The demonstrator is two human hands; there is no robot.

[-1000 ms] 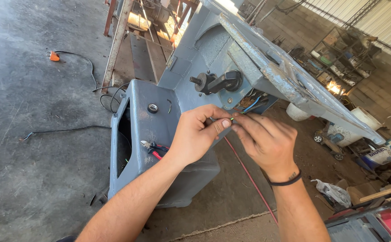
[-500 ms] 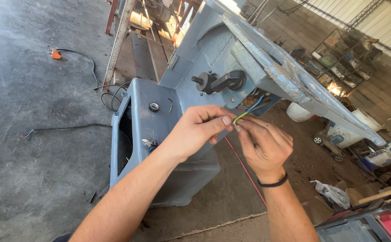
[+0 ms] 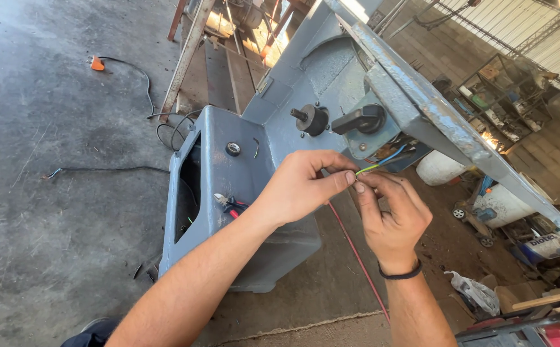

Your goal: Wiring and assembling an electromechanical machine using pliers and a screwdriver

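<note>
Left hand [image 3: 302, 186] and right hand [image 3: 392, 215] pinch the yellow-green wire [image 3: 368, 169] end beneath the machine [image 3: 331, 71] table edge; blue wire [image 3: 392, 155] remains loose, unconnected.

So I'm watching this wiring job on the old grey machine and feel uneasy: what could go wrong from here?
1. The left hand and right hand pinch the yellow-green wire bare-fingered; if it is live, a shock is possible.
2. Both hands work right under the worn metal table edge, which might scrape a knuckle.
3. The red-handled pliers lie on the sloped cabinet top and could slide off.
</note>
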